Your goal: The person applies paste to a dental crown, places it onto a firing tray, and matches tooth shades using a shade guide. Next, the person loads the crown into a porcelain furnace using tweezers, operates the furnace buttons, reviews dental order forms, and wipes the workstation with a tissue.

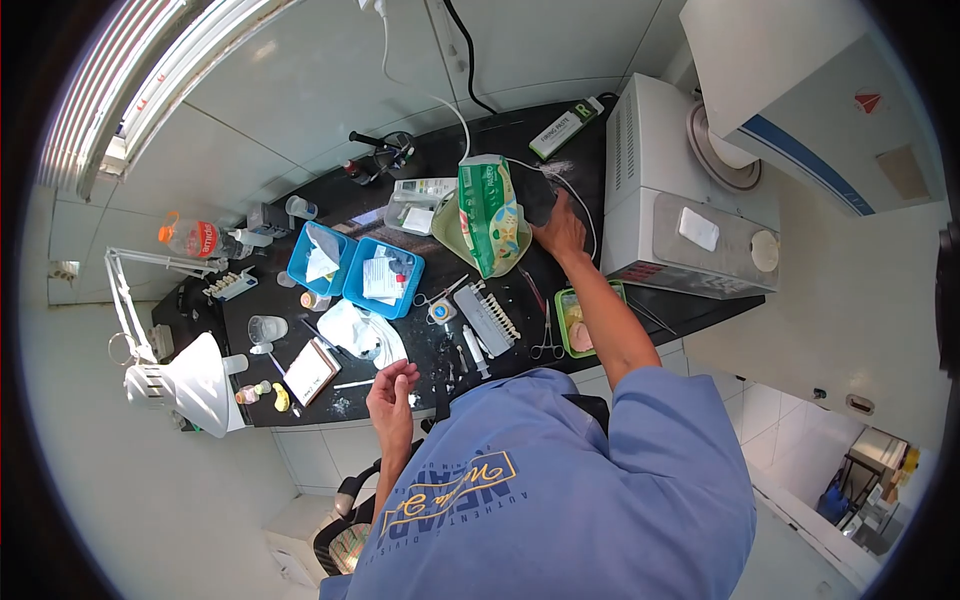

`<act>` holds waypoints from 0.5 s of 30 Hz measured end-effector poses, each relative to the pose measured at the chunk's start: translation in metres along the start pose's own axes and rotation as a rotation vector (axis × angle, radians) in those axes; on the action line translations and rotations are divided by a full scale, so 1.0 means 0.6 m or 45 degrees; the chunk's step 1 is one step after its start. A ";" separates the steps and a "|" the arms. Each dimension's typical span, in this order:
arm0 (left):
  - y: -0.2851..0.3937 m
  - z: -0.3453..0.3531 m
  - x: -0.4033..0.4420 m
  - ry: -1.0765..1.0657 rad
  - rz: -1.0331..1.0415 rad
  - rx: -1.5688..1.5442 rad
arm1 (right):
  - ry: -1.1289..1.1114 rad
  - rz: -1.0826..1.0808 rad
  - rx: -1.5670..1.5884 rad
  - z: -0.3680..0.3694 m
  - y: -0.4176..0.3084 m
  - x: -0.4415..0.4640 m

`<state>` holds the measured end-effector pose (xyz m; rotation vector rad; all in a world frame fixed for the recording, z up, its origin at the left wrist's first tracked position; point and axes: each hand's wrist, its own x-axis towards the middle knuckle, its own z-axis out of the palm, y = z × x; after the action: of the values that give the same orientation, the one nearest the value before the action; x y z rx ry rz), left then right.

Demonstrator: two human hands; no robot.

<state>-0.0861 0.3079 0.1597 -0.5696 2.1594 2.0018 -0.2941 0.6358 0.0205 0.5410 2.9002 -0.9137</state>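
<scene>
My right hand (pixel 562 232) reaches to the back right of the black bench, its fingers curved at the edge of a dark item (pixel 533 195) that I cannot make out. Just left of it a green printed packet (pixel 488 215) stands in a pale green bowl (pixel 449 228). My left hand (pixel 391 397) hovers over the bench's front edge, fingers curled together; whatever is in them is hidden. Near it lie a white cloth (pixel 362 332), a thin white stick (pixel 354 384) and a syringe (pixel 475 352). A shade guide with tooth-shaped tabs (pixel 487 317) sits between the hands.
Two blue trays (pixel 402 300), a notepad (pixel 311 372) and a desk lamp (pixel 190 385) are on the left. Scissor-like forceps (pixel 547 340) and a green container (pixel 566 318) lie front right. A large white machine (pixel 655 190) stands at right, with a white cable (pixel 590 200) beside it.
</scene>
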 end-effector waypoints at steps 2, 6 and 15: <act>-0.002 0.001 0.002 -0.008 -0.001 0.002 | -0.005 0.004 0.003 0.001 0.000 -0.003; -0.002 0.003 0.003 -0.021 0.003 -0.007 | 0.076 -0.020 0.043 0.010 0.001 -0.005; -0.003 0.006 0.000 -0.023 0.003 0.001 | 0.069 0.002 0.049 0.008 -0.001 -0.008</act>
<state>-0.0862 0.3116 0.1575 -0.5469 2.1508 1.9996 -0.2898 0.6312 0.0178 0.5797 2.9351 -0.9716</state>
